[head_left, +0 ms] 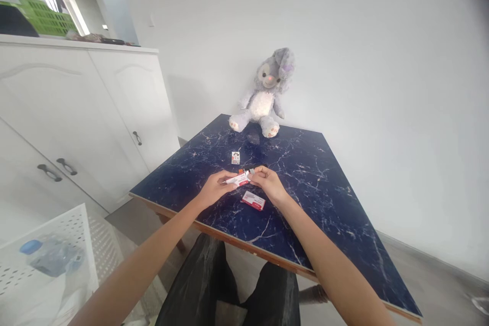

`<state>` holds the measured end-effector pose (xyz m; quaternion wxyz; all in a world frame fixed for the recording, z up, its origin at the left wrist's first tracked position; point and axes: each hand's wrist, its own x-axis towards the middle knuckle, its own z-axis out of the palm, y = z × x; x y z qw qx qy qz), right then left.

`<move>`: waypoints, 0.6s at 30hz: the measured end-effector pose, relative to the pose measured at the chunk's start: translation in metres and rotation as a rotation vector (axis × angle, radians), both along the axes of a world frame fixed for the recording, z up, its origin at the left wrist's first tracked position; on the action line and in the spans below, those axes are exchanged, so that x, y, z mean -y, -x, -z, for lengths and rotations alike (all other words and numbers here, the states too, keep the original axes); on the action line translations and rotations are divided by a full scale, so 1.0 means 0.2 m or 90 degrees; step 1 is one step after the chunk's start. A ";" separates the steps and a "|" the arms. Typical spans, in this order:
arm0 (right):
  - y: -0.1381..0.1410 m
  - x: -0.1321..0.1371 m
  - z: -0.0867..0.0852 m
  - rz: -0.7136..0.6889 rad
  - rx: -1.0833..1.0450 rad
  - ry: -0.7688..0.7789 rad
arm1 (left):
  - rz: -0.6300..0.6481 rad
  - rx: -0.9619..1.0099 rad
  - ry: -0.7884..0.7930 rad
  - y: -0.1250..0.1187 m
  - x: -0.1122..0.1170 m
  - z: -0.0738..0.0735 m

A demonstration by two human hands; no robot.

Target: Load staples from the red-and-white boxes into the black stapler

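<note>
A small white-and-red cardboard box (237, 180) is held above the table between my two hands. My left hand (214, 189) is closed on the left end of the box, thumb below and fingers above. At the other end, my right hand (269, 183) pinches the whitish end of the box; whether this is a flap is too small to tell. Just below them, a second white-and-red box (253, 200) lies flat on the table. Behind the fingers shows a partly hidden dark object (260, 166) with an orange bit at its left.
The blue marbled table (317, 214) also bears a small white box (236, 158) and a grey plush rabbit (263, 94) leaning on the wall. White cabinets (76, 107) stand to the left. A white basket (88, 244) with a plastic bottle (53, 257) is at lower left.
</note>
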<state>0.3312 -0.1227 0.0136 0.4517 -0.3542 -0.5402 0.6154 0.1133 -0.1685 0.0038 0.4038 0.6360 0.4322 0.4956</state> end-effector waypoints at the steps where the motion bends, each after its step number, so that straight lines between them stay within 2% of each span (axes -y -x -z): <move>1: 0.00 0.00 0.00 0.000 0.002 -0.005 | -0.002 0.002 0.004 0.00 0.00 0.00; 5: 0.01 0.00 0.02 0.006 0.009 -0.043 | -0.019 0.017 0.024 0.01 -0.02 0.02; 11: 0.05 0.05 0.00 0.132 0.143 -0.221 | -0.062 -0.001 -0.006 0.01 -0.02 0.02; 14: 0.06 0.10 -0.03 0.122 0.174 -0.289 | -0.083 0.002 -0.014 0.00 -0.02 0.02; 18: 0.07 0.14 -0.06 0.077 0.179 -0.314 | -0.071 0.005 -0.021 0.00 -0.01 0.02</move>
